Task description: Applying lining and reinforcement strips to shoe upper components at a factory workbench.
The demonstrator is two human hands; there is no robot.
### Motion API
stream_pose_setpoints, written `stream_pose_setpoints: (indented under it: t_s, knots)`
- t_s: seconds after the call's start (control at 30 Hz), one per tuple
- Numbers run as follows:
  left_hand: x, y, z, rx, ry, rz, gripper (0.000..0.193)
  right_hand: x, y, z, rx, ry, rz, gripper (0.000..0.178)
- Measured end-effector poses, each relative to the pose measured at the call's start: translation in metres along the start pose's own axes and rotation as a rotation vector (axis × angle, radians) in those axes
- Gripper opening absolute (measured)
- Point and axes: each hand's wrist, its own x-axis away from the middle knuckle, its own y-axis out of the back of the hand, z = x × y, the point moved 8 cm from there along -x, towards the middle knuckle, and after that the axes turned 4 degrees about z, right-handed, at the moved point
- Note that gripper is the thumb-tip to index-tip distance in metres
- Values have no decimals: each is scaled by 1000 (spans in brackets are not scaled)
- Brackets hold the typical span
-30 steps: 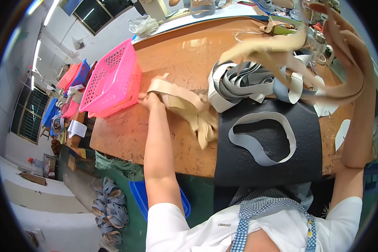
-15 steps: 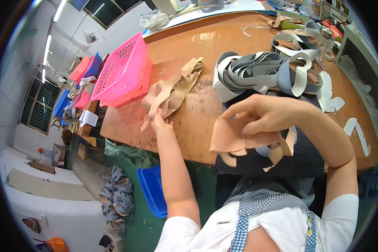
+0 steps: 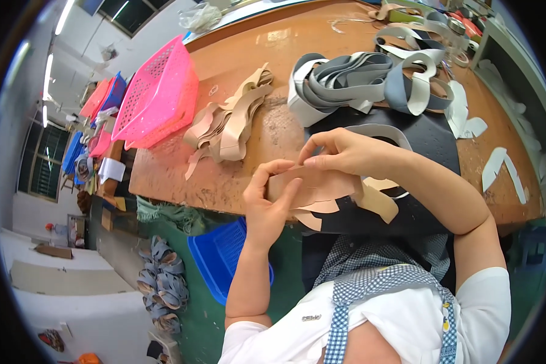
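Note:
A beige leather-like piece [image 3: 321, 184] with notched edges is held up between my two hands over the table's front edge. My left hand [image 3: 268, 203] grips its left end, thumb in front and fingers behind. With thumb and fingertips pinched, my right hand [image 3: 340, 151] has hold of its upper edge. Narrow beige tabs [image 3: 321, 209] and a tan strip end [image 3: 379, 205] hang below the piece. Under my right forearm, a grey-white strip [image 3: 385, 131] curves on a black pad [image 3: 424, 209]. Left of my hands lies a pile of beige strips [image 3: 233, 124].
A pink perforated basket [image 3: 158, 97] stands at the table's left edge. Grey and white strips [image 3: 352, 82] are heaped beyond the pad. White cut pieces [image 3: 503, 170] lie at right. On the floor are a blue basket [image 3: 215, 261] and bundled grey strips [image 3: 164, 279].
My left hand has come away from the beige pile and now grips the piece's left end. My right hand has shifted its grip to the upper edge. The view has shifted slightly.

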Motion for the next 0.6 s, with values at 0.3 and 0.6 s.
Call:
stream_pose_setpoints:
  t_s: [0.3,0.6]
  knots:
    - [-19,4,6,-227,-96,40,8,49,7,-60,-145,-70,-49,24]
    - [-61,53,-20,-287,-186,-105,7,89,63,-69,-203,50,-451,15]
